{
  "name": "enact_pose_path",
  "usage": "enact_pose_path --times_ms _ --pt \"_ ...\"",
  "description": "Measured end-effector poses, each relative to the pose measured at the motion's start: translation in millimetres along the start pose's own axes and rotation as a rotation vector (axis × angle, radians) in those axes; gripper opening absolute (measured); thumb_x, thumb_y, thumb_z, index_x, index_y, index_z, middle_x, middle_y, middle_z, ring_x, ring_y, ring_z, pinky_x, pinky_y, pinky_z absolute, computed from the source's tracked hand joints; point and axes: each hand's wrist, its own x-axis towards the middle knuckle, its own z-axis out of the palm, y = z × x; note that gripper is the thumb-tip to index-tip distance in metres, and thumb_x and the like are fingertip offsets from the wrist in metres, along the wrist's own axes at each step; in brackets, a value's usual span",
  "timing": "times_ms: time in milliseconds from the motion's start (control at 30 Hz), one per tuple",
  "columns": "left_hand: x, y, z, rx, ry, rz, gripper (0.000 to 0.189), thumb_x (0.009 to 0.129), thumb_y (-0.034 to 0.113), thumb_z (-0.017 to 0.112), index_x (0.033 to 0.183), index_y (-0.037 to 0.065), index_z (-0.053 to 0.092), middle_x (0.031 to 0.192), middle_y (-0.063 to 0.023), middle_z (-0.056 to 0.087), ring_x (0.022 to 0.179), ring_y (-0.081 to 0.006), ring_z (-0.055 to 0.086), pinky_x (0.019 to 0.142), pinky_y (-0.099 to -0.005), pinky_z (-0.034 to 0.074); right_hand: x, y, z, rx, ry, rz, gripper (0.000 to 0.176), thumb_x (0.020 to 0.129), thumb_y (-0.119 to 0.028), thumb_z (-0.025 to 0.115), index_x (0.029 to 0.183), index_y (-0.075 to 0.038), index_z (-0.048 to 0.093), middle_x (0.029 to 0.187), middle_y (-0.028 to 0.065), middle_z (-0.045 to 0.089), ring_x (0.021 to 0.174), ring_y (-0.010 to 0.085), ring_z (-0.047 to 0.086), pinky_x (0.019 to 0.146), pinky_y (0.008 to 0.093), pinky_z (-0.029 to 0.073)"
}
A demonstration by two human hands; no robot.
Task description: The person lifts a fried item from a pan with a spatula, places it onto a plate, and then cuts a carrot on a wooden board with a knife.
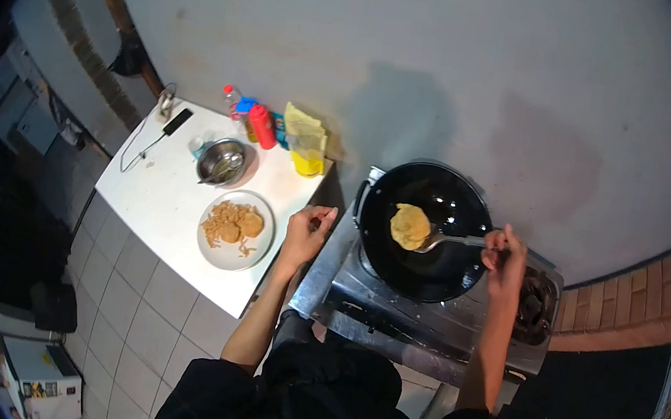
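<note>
My right hand [506, 255] grips the handle of a metal spatula [466, 241] over a black wok [460, 288]. The spatula's head meets the lower right edge of a round, golden fried piece of dough [410, 225], partly hidden behind it. Dark, shiny oil lies in the wok, which sits on a metal gas stove [391, 304]. My left hand [307, 238] hovers near the right edge of the white table, its fingers curled in with nothing visible in them. Nearest to it is a white plate [216, 260] holding fried strips and round pieces.
On the white table [160, 205] stand a steel bowl [222, 162] with a utensil inside, a red bottle [263, 127], a yellow pouch [306, 143] and a phone [179, 122] on a cable. A second burner [536, 305] is right of the wok. A wall rises behind.
</note>
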Motion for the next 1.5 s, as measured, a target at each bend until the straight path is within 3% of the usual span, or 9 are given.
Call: enact_pose_path --times_ms 100,233,300,467,633,767,1067,1433,1500 --pt "-13.1 -24.9 -13.9 -0.137 -0.037 -0.047 0.025 0.087 0.021 0.061 0.097 -0.001 0.066 0.072 -0.0069 0.063 0.066 -0.0091 0.055 0.059 -0.0261 0.044 -4.4 -13.9 17.3 0.010 0.018 -0.036 0.037 0.087 -0.028 0.056 0.060 -0.010 0.039 0.065 0.0058 0.047 0.048 0.0071 0.035 0.038 0.0188 0.024" --pt "-34.3 -50.7 -47.0 -0.063 -0.032 -0.168 0.026 0.087 0.021 0.061 0.102 -0.001 0.064 0.076 -0.0080 0.064 0.067 -0.0120 0.058 0.062 -0.0263 0.046 -6.3 -26.0 52.9 0.050 -0.062 -0.056 0.035 0.090 -0.024 0.052 0.060 -0.009 0.040 0.064 0.0066 0.047 0.045 0.0061 0.031 0.037 0.0184 0.025" --pt "-45.7 -68.3 -63.5 -0.035 0.031 -0.142 0.026 0.085 0.018 0.063 0.101 -0.002 0.064 0.068 -0.0073 0.061 0.063 -0.0121 0.056 0.059 -0.0259 0.046 -6.8 -24.7 74.0 0.090 -0.130 -0.059 0.035 0.092 -0.022 0.049 0.061 -0.008 0.040 0.064 0.0074 0.047 0.043 0.0056 0.030 0.037 0.0180 0.025" --pt "-81.0 -107.0 -114.2 -0.014 0.072 -0.269 0.027 0.085 0.019 0.063 0.102 -0.001 0.063 0.070 -0.0094 0.063 0.064 -0.0137 0.059 0.061 -0.0267 0.047 -8.7 0.2 131.1 0.101 -0.238 0.033 0.036 0.092 -0.021 0.049 0.061 -0.007 0.040 0.064 0.0092 0.048 0.042 0.0054 0.030 0.036 0.0180 0.025" --pt "-113.6 -130.1 -162.8 -0.037 0.051 -0.500 0.032 0.086 0.022 0.063 0.108 -0.002 0.061 0.076 -0.0122 0.064 0.066 -0.0147 0.061 0.059 -0.0273 0.048 -11.9 55.5 179.6 0.065 -0.351 0.159 0.035 0.091 -0.022 0.053 0.061 -0.006 0.041 0.065 0.0094 0.049 0.043 0.0071 0.032 0.039 0.0197 0.025" --pt "-135.7 -142.9 -189.7 -0.040 0.076 -0.574 0.035 0.086 0.023 0.063 0.109 -0.002 0.060 0.078 -0.0138 0.065 0.067 -0.0163 0.062 0.060 -0.0285 0.049 -16.8 115.7 203.0 0.060 -0.364 0.272 0.033 0.090 -0.023 0.054 0.065 -0.006 0.042 0.067 0.0100 0.051 0.046 0.0095 0.035 0.041 0.0223 0.028" --pt "-158.1 -169.7 -220.6 -0.035 0.101 -0.619 0.034 0.086 0.026 0.062 0.107 -0.001 0.062 0.077 -0.0134 0.065 0.066 -0.0167 0.061 0.061 -0.0303 0.049 -8.4 223.3 240.0 -0.041 -0.498 0.365 0.036 0.094 -0.028 0.050 0.066 -0.008 0.042 0.067 0.0068 0.051 0.047 0.0077 0.039 0.042 0.0214 0.031" --pt "-144.8 -179.7 -237.3 -0.019 0.008 -0.629 0.034 0.086 0.025 0.061 0.109 0.000 0.061 0.083 -0.0155 0.066 0.075 -0.0201 0.064 0.066 -0.0326 0.051 8.9 290.1 288.8 -0.306 -0.593 0.330 0.038 0.096 -0.028 0.047 0.065 -0.007 0.042 0.066 0.0046 0.050 0.047 0.0065 0.038 0.041 0.0203 0.032" --pt "-142.0 -181.8 -238.3 -0.030 0.000 -0.637 0.034 0.086 0.025 0.061 0.109 0.000 0.061 0.084 -0.0155 0.067 0.075 -0.0203 0.064 0.066 -0.0325 0.051 12.7 297.0 293.8 -0.329 -0.619 0.316 0.036 0.095 -0.025 0.048 0.068 -0.001 0.054 0.064 0.0037 0.050 0.049 0.0069 0.040 0.042 0.0219 0.031"
